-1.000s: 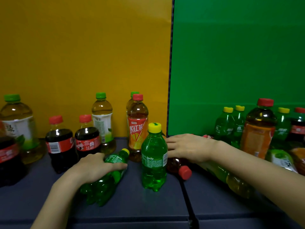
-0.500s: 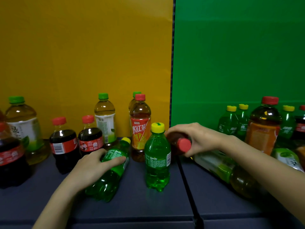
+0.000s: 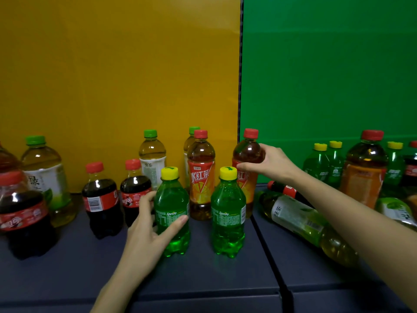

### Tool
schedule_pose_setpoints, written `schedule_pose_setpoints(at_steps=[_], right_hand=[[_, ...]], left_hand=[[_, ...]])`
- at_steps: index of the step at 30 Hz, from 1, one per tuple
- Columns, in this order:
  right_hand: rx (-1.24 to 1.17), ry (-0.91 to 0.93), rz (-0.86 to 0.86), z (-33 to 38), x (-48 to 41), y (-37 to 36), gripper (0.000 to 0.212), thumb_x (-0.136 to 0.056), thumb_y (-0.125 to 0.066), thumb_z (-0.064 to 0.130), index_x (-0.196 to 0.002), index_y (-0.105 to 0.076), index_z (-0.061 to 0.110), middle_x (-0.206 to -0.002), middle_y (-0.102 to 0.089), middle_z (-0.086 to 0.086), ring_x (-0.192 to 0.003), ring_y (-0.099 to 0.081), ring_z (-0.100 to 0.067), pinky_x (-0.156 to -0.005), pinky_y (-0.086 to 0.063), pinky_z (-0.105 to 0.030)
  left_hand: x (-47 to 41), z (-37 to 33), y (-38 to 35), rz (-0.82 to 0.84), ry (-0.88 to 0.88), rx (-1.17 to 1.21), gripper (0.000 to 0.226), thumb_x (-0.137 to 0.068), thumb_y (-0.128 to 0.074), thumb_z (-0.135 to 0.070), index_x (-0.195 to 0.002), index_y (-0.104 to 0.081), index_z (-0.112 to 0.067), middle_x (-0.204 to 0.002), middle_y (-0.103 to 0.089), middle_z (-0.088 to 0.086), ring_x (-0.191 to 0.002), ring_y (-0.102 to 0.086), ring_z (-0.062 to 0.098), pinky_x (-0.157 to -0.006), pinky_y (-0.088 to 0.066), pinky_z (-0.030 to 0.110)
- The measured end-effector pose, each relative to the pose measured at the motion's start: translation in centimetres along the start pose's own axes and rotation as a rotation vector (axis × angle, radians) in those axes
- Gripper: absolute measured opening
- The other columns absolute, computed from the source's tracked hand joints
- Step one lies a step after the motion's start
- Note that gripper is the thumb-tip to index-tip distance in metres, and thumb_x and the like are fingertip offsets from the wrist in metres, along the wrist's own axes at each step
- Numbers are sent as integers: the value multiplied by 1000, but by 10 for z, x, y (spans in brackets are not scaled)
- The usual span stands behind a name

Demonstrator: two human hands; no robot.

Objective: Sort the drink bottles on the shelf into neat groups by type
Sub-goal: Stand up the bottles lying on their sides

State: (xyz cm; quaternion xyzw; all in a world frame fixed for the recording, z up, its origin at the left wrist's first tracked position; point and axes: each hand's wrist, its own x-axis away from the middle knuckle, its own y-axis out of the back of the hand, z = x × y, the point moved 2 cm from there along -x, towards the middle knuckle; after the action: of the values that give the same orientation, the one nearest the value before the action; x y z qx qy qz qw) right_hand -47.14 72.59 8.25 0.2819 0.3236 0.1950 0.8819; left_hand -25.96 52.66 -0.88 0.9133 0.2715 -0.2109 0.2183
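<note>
Head view: the left hand (image 3: 146, 224) grips the left Sprite bottle (image 3: 172, 213), which stands upright on the dark shelf (image 3: 203, 279). The thumb lies across the front of its label and the fingers (image 3: 147, 199) curl round its left side. A second Sprite bottle (image 3: 228, 213) stands upright just to its right, a small gap between them.

The right hand (image 3: 268, 163) holds a held tea bottle (image 3: 248, 152), red-capped and upright, at its shoulder. The thumb lies along the front and the fingers are wrapped behind. This bottle is just behind the second Sprite bottle, which hides part of its base, so I cannot tell whether it rests on the shelf. A matching tea bottle (image 3: 200, 177) stands behind and between the two Sprites.

To the left stand two small cola bottles (image 3: 101, 199) side by side, with a green-capped tea bottle (image 3: 152, 159) behind them.

On the right part of the shelf a fallen green tea bottle (image 3: 302, 220) lies on its side, with a fallen cola bottle (image 3: 288, 192) lying just behind it. Further right, more yellow-capped green bottles (image 3: 318, 163) stand against the green backdrop (image 3: 327, 75).
</note>
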Motion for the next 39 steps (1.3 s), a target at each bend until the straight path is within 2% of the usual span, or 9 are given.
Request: schedule_pose_setpoints(at_steps=[7, 17, 20, 24, 26, 29, 31, 35, 39], right_hand=[[61, -31, -16, 2, -1, -17, 53, -69, -74, 47, -114, -59, 22, -110, -65, 1, -102, -59, -15, -90, -45, -30], [111, -139, 110, 19, 24, -4, 67, -79, -62, 50, -135, -38, 23, -119, -52, 5, -107, -49, -12, -87, -37, -27], [200, -146, 34, 13, 45, 16, 49, -88, -56, 41, -130, -46, 18, -120, -57, 3, -109, -52, -13, -90, -40, -25], [360, -177, -34, -2, 72, 52, 28, -93, -52, 23, -120, -58, 15, -122, -60, -1, -109, -53, -10, -88, -36, -18], [418, -211, -13, -9, 81, 66, 28, -94, -51, 20, -121, -58, 13, -123, -60, -2, -111, -53, -11, -86, -35, -16], [505, -232, 31, -22, 86, 78, 30, -94, -50, 18, -123, -56, 12, -125, -59, -3, -114, -54, -15, -88, -38, -18], [556, -215, 74, -32, 83, 78, 31, -94, -49, 16, -124, -56, 12, -127, -59, -5, -116, -54, -18, -96, -41, -25], [701, -162, 214, -48, 70, 72, 35, -93, -46, 16, -127, -53, 11, -130, -56, -10, -119, -51, -26, -100, -42, -35], [823, -94, 302, -62, 56, 63, 34, -92, -43, 13, -124, -52, 6, -126, -54, -16, -117, -50, -33, -93, -41, -38]], left_hand=[[-4, 10, 2, 46, 4, 2, 72, -52, -66, -71, -113, -31, -55, -112, -54, -35, -104, -57, -7, -91, -52, 35], [2, 9, 3, 69, 3, -42, 81, -61, -63, -70, -129, -26, -48, -132, -47, -18, -120, -49, 5, -101, -44, 43], [15, 3, 3, -122, -116, -85, 75, -73, -65, -57, -135, -35, -28, -134, -40, -8, -122, -42, 8, -106, -37, 36], [40, -22, -5, -445, -436, -100, 23, -80, -57, -31, -98, -57, -16, -100, -59, -4, -88, -57, 9, -81, -45, 15], [38, -36, -25, -281, -402, -65, 8, -82, -57, -20, -77, -59, -27, -83, -57, -28, -71, -56, -6, -70, -43, 6], [44, -66, -72, 64, -278, -65, 24, -82, -57, -28, -60, -65, -34, -58, -59, -21, -56, -57, -3, -54, -42, 6], [50, -90, -102, 200, -369, -93, 16, -77, -51, -47, -77, -61, -34, -74, -60, -17, -66, -58, 3, -57, -43, 11], [17, -99, -170, 269, -162, -365, 34, -90, -38, -53, -109, -49, -27, -106, -53, -13, -94, -56, 12, -80, -46, 32], [-11, -96, -222, 218, 30, -698, 58, -92, -30, -57, -128, -37, -12, -131, -39, 8, -117, -47, 26, -85, -42, 36]])
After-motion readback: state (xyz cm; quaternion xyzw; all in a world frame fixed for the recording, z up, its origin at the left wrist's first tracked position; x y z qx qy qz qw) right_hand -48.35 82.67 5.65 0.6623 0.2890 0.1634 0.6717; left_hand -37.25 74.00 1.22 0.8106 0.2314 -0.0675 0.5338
